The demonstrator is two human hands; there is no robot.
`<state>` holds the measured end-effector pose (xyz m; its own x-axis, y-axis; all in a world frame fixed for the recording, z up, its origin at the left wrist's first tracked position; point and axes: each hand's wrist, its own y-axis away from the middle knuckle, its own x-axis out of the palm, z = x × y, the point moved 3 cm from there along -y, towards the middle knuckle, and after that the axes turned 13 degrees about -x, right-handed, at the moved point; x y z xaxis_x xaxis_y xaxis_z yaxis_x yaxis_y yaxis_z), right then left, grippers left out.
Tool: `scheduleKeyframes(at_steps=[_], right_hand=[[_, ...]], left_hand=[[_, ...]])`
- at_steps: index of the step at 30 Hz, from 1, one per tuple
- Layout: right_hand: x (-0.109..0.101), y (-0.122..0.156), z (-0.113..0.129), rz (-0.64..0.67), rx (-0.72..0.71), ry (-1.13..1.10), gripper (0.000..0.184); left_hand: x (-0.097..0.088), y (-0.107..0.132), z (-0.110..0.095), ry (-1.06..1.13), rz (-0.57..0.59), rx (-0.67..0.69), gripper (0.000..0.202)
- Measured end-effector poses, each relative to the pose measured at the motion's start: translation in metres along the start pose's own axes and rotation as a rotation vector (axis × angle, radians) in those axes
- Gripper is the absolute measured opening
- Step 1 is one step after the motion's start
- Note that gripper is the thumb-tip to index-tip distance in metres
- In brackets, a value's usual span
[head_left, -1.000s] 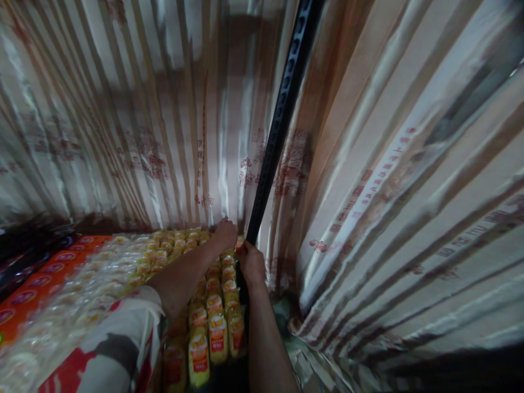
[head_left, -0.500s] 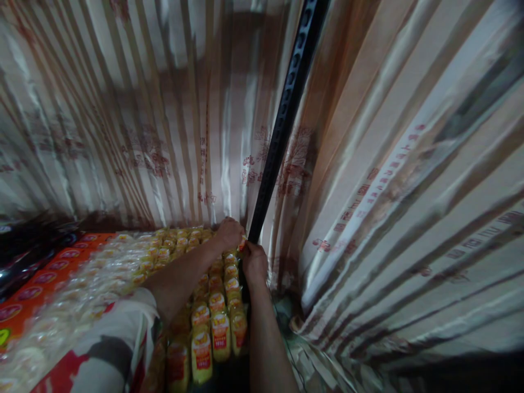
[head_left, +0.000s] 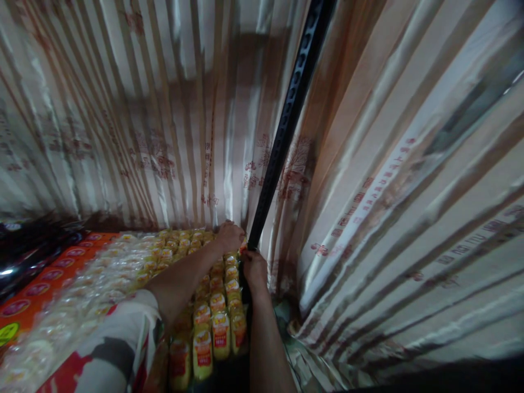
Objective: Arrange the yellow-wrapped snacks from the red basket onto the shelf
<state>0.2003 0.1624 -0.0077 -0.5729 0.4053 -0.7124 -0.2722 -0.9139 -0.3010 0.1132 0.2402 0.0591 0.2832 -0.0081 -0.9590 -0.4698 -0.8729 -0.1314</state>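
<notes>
At the far right corner of the stacked goods, my left hand [head_left: 231,236] and my right hand [head_left: 255,268] come close together. Between their closed fingers is a small yellow snack pack [head_left: 243,245] with a red-orange label, mostly covered by the fingers. My left arm reaches across rows of similar yellow packs [head_left: 202,352] in clear film, which look like small wrapped cakes. The right forearm runs along the right edge of these rows. Dim light and blur hide the finer finger detail.
A black slotted metal post [head_left: 282,136] slants up just behind my hands. Printed pleated sheeting [head_left: 184,136] hangs behind and to the right. Clear-wrapped pale packs [head_left: 82,295] lie left, beside an orange printed strip [head_left: 53,273] and dark shiny bags [head_left: 28,245].
The view has shifted slightly. Both hands stay at the corner by the post, with my right hand a little lower and the pack still between them.
</notes>
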Motion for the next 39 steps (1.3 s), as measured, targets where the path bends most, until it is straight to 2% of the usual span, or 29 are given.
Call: scheduleKeyframes(at_steps=[4,7,13,18,24,30,35,39], right_hand=[[-0.009,0.009,0.013,-0.035,-0.041,0.029,0.028],[-0.019,0.017,0.025,-0.048,-0.029,0.060,0.029],[-0.041,0.040,0.048,-0.107,-0.092,0.069,0.032],[-0.052,0.073,0.066,-0.076,-0.102,0.028,0.032],[-0.056,0.116,0.087,-0.037,-0.105,0.108,0.034],[-0.056,0.156,0.109,-0.032,-0.204,0.128,0.032],[-0.050,0.190,0.124,0.081,-0.215,0.140,0.028],[-0.040,0.219,0.131,0.160,-0.231,0.128,0.027]], left_hand=[[-0.009,0.010,-0.004,0.032,-0.021,0.040,0.026],[-0.016,0.026,-0.008,0.071,-0.020,0.016,0.029],[-0.022,0.076,-0.027,0.209,-0.005,0.001,0.031],[-0.022,0.122,-0.035,0.314,0.047,-0.109,0.032],[-0.025,0.169,-0.030,0.358,0.043,-0.120,0.031],[-0.029,0.217,-0.024,0.436,0.000,-0.153,0.031],[-0.026,0.261,-0.011,0.489,-0.038,-0.164,0.033],[-0.019,0.295,0.003,0.495,-0.016,-0.170,0.034]])
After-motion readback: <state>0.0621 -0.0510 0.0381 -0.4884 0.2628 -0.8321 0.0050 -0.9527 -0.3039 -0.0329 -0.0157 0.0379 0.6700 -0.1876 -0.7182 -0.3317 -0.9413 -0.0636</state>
